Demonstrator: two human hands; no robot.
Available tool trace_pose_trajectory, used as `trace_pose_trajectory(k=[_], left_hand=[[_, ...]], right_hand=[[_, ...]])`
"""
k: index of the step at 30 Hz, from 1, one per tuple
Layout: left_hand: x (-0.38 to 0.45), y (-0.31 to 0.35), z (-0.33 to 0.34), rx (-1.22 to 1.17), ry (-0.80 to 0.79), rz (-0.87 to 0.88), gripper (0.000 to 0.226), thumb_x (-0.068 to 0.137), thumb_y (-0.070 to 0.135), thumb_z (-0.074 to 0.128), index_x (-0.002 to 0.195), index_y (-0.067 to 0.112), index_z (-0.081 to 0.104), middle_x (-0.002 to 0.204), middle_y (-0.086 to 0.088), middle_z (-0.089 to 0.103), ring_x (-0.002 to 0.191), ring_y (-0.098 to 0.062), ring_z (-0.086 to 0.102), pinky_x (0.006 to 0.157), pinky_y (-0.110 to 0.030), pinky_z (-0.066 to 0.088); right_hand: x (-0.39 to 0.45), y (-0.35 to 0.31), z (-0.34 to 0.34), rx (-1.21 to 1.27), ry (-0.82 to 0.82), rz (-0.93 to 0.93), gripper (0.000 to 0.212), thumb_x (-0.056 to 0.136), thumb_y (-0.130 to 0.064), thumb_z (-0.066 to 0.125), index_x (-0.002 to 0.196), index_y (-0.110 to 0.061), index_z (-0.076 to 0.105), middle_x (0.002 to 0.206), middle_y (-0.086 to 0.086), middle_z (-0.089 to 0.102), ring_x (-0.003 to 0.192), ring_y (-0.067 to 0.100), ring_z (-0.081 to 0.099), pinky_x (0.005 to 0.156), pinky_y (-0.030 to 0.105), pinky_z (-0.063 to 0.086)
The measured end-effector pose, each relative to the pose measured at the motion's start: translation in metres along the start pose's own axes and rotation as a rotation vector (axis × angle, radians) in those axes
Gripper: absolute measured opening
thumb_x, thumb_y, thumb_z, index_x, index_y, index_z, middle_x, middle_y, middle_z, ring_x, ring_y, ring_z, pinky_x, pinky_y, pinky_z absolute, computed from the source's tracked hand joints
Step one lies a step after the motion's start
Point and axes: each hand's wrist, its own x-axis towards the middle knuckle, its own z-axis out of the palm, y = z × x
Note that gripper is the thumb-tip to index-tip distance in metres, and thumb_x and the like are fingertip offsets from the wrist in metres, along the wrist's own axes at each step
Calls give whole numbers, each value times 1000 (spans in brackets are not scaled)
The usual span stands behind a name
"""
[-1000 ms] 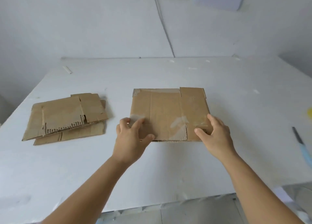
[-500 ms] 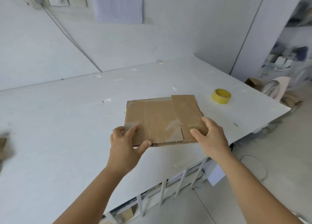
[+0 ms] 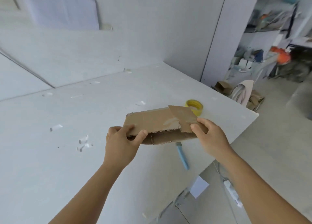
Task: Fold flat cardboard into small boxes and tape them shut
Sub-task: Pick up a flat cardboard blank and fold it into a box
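A: Your left hand (image 3: 120,140) pinches the near left corner of the cardboard (image 3: 157,122), thumb on top and fingers curled beneath. Your right hand (image 3: 209,136) grips the near right edge the same way, thumb on the top face. Neither hand is open at all; both hold the one piece.

B: And where does the cardboard sit?

A: At the centre of the frame, held up off the table (image 3: 50,164) and tilted, far edge higher. Along the near edge you can see the top layer parting from the layer below, so it looks like a flattened sleeve beginning to open.

B: How will it handle?

A: Light, I judge, and stiff across the panels but ready to bend at its scored creases. The glossy patches on top look like old tape; those spots may be slick, so keep your thumbs on bare board. The fluted edges crush easily, so don't squeeze hard there.

B: Where should you hold it?

A: Near opposite creases, as you do now, pushing inward to square it up. Hold by panels, not loose flaps.

B: What's around it?

A: The tape roll (image 3: 195,106), yellow, lies just behind the cardboard, right of centre. A blue tool (image 3: 182,156), perhaps a cutter, lies below it near the table's edge.
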Motion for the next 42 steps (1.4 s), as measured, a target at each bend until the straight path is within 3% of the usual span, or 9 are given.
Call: trace_pose_trajectory(k=[9, 18, 24, 27, 31, 35, 38, 40, 42], left_hand=[[75, 24, 13, -142, -17, -54, 60, 79, 60, 60, 126, 22, 56, 121, -2, 56, 99, -12, 55, 78, -25, 41], [96, 29, 8, -363, 183, -73, 70, 80, 11, 72, 135, 20, 30, 127, 6, 50, 104, -10, 56, 76, -19, 43], [110, 40, 20, -317, 266, -60, 63, 92, 10, 56, 146, 26, 30, 125, 9, 37, 103, 1, 56, 72, -10, 48], [114, 50, 32, -346, 341, -94, 60, 92, 13, 57, 144, 23, 30, 126, 11, 47, 101, 5, 57, 71, -10, 48], [115, 62, 47, -370, 412, -137, 37, 91, 29, 60, 125, 27, 46, 123, 18, 55, 109, 6, 57, 71, -5, 45], [108, 63, 60, -349, 376, -156, 55, 86, 33, 67, 136, 34, 44, 131, 18, 46, 115, 11, 48, 90, -13, 41], [102, 63, 64, -276, 348, -152, 68, 82, 28, 70, 142, 34, 38, 131, 20, 40, 112, 22, 42, 89, -6, 39], [100, 61, 65, -258, 330, -138, 67, 82, 27, 71, 140, 36, 39, 133, 22, 41, 116, 20, 40, 88, -2, 37], [100, 60, 64, -187, 317, -108, 54, 82, 25, 72, 130, 36, 48, 131, 24, 45, 122, 16, 37, 88, 0, 35]], right_hand=[[73, -18, 8, 143, -10, -97, 42, 98, -30, 47, 139, -26, 46, 120, -13, 59, 104, 6, 55, 86, 16, 40], [144, -35, 35, 189, -48, -212, 40, 99, -37, 43, 135, -24, 51, 121, -9, 58, 112, 7, 51, 90, 20, 36], [191, -36, 49, 234, -176, -310, 42, 98, -40, 33, 86, -1, 48, 81, 28, 49, 90, 49, 53, 70, 41, 49], [208, -34, 47, 238, -250, -357, 43, 97, -39, 27, 76, -4, 41, 74, 21, 43, 80, 39, 50, 77, 52, 49], [223, -27, 41, 211, -333, -430, 42, 94, -46, 20, 67, -17, 32, 69, -2, 38, 74, 6, 42, 63, 18, 34], [237, -10, 49, 188, -375, -520, 33, 85, -57, 14, 63, -36, 27, 62, -9, 31, 70, 16, 33, 71, 28, 26], [240, 0, 54, 233, -438, -536, 34, 89, -57, 17, 70, -39, 39, 69, -12, 39, 76, 14, 40, 76, 31, 31], [238, 3, 53, 242, -496, -500, 42, 96, -51, 23, 114, -33, 57, 104, -8, 50, 110, 17, 45, 96, 29, 31], [235, 1, 50, 265, -520, -456, 53, 98, -46, 31, 144, -20, 36, 129, -10, 38, 131, 10, 33, 105, 22, 23]])
